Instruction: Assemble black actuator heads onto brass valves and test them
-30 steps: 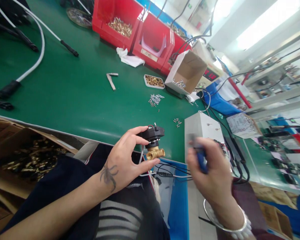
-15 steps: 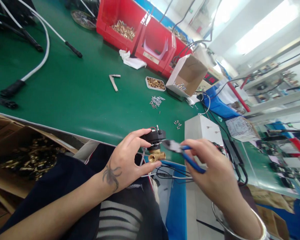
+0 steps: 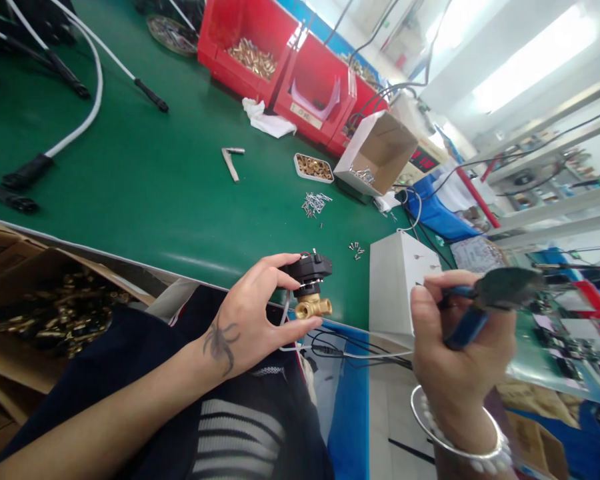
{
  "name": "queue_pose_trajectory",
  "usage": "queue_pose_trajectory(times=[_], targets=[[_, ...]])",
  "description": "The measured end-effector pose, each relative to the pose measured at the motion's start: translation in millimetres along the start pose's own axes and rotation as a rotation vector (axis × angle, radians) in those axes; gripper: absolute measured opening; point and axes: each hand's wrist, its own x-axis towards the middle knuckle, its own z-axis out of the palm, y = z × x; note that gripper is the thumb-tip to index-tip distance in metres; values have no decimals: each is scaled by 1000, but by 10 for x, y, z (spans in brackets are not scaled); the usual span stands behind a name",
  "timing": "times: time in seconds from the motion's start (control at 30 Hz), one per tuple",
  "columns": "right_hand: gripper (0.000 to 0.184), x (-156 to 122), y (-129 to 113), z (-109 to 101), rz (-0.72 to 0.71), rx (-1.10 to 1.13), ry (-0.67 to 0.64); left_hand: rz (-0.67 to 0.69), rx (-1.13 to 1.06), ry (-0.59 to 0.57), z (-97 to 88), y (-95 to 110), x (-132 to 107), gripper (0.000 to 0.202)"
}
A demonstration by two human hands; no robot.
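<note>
My left hand (image 3: 253, 310) is closed around a brass valve with a black actuator head (image 3: 314, 287), thumb under the brass body and fingers on the black part. The valve is held at the front edge of the green bench, its brass ports facing down and toward me. Out to the right, my right hand (image 3: 463, 340) grips blue-handled pliers (image 3: 467, 320), their dark jaws pointing right and blurred by motion. The pliers are well apart from the valve. A grey cable hangs from the valve behind my left hand.
Small screws (image 3: 315, 204) lie loose on the green bench (image 3: 170, 180), with a tray of brass parts (image 3: 313, 168), an angled metal piece (image 3: 231, 163) and a cardboard box (image 3: 377, 153) behind. Red bins (image 3: 307, 120) line the back. A white box (image 3: 393, 280) stands right of the valve.
My right hand has swung the pliers away from the valve to the right, turning their jaws outward. My left hand still holds the valve in nearly the same place.
</note>
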Motion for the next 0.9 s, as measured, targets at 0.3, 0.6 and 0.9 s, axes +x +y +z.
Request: queue_pose_trajectory(times=[0.3, 0.6, 0.9], targets=[[19, 28, -34, -24, 27, -21, -15, -10, -8, -11, 3, -4, 14, 33], [15, 40, 0, 24, 42, -30, -56, -24, -19, -18, -13, -3, 13, 33], [21, 113, -7, -3, -48, -44, -289, -18, -18, -25, -1, -13, 31, 33]])
